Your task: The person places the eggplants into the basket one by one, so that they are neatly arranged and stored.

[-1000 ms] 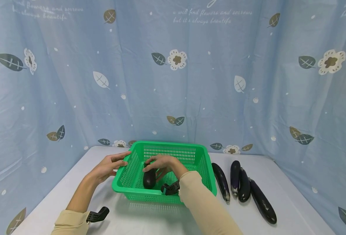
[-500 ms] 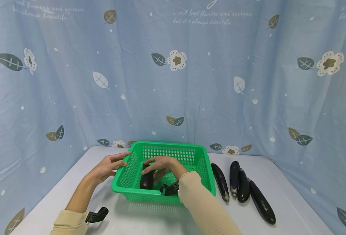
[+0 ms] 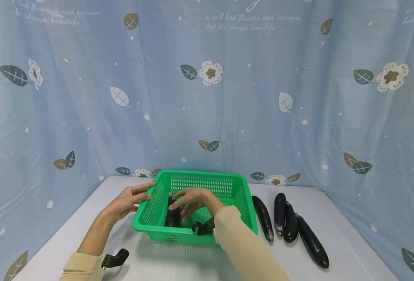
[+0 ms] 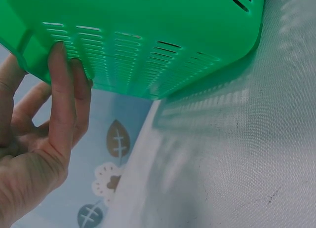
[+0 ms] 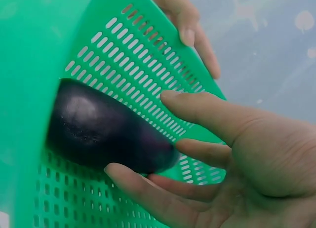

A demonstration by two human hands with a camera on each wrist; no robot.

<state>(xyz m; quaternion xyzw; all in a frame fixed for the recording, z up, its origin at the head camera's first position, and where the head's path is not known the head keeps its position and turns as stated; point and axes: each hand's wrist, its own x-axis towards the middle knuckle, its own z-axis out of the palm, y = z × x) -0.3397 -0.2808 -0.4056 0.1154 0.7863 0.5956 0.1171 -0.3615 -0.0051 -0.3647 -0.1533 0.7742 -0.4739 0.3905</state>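
Observation:
A dark purple eggplant (image 3: pixel 172 217) lies inside the green plastic basket (image 3: pixel 182 236), along its left wall. Over it, my right hand (image 3: pixel 193 200) reaches into the basket. In the right wrist view the thumb stands off from the eggplant (image 5: pixel 106 124), while loosely bent fingers lie beside its narrower end; whether they touch it is hard to tell. My left hand (image 3: pixel 127 200) holds the basket's left rim. Its fingers press the outside of the slotted wall (image 4: pixel 148 55) in the left wrist view.
Right of the basket, several more eggplants (image 3: pixel 291 224) lie on the white table (image 3: pixel 171 265), the nearest one (image 3: pixel 263 214) close to the basket's side. A blue patterned curtain (image 3: pixel 157 97) hangs behind the table.
The eggplant in the basket has shifted left toward the wall. My right hand's fingers have loosened and come away from it. The left hand stays at the rim.

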